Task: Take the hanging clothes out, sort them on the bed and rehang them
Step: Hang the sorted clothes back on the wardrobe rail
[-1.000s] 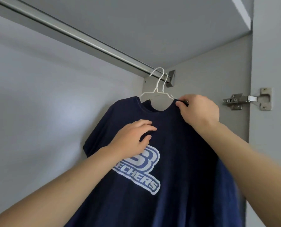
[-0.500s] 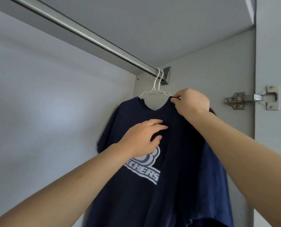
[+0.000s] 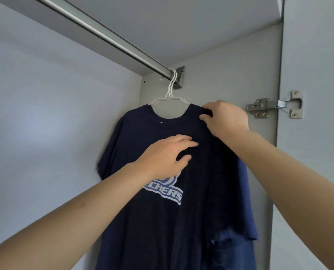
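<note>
Pinching the shoulder seam of the navy T-shirt (image 3: 162, 221), the right grip (image 3: 225, 116) holds soft, light, floppy cloth. The left grip (image 3: 167, 154), just below it, rests loosely spread on the chest; better, I judge, to lift by the stiff white hanger (image 3: 170, 94) just above.

Single head-worn view, close, angled upward into wardrobe (image 3: 65, 117) toward rail (image 3: 111, 38)

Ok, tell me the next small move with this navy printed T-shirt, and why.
Probably smooth the navy printed T-shirt flat and let go. Two white wire hanger hooks already sit on the silver metal rail, the right hand pinches the shoulder, and the left hand rests open on the chest.
</note>
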